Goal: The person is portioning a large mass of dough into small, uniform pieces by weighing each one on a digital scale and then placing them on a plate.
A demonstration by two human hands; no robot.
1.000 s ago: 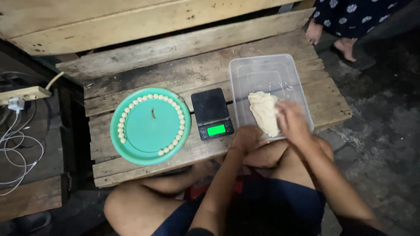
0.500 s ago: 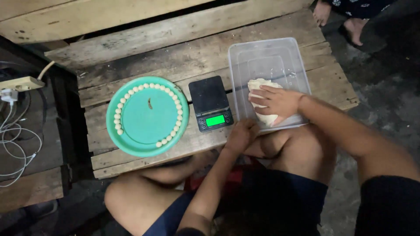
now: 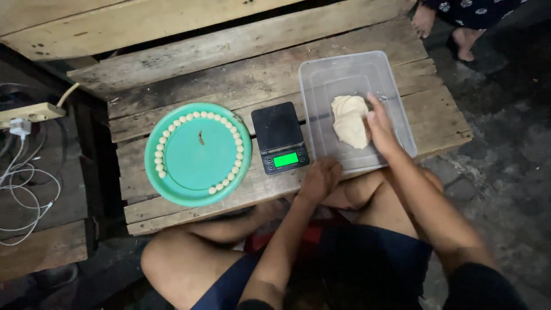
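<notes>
Dough lump [image 3: 349,120] lies in clear plastic tub [image 3: 321,86]. Right hand [image 3: 381,127] rests flat against it, fingers loosely spread. Left hand [image 3: 319,179] curled; grip unclear. Dough likely soft, tacky; pinch its edge.

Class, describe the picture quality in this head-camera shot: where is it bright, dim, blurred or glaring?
Head view: light falls on the worn wooden plank table; the surrounding floor is dim. The right hand on the pale dough lump looks slightly motion-blurred. The small black digital scale's green display glows, washed out.
</notes>
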